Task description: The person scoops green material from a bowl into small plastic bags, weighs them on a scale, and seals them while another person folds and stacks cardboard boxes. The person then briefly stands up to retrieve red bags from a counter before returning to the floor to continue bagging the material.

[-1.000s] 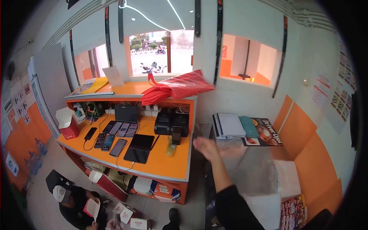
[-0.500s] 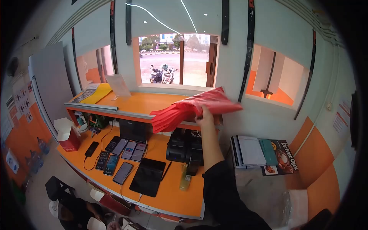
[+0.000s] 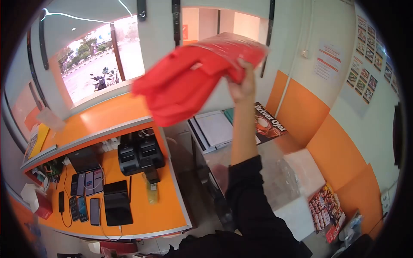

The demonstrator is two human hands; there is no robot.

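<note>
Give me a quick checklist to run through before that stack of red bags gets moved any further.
1. Grip: the hand is closed on one end of the red bags: ok.
2. Stack tidy: the free end droops and fans out: not ok.
3. Other hand: not in view: cannot tell.
4. Clear of the card machines on the orange counter: the bags are held high above them: ok.
5. Set-down spot: clear plastic covers the side table: cannot tell.
</note>
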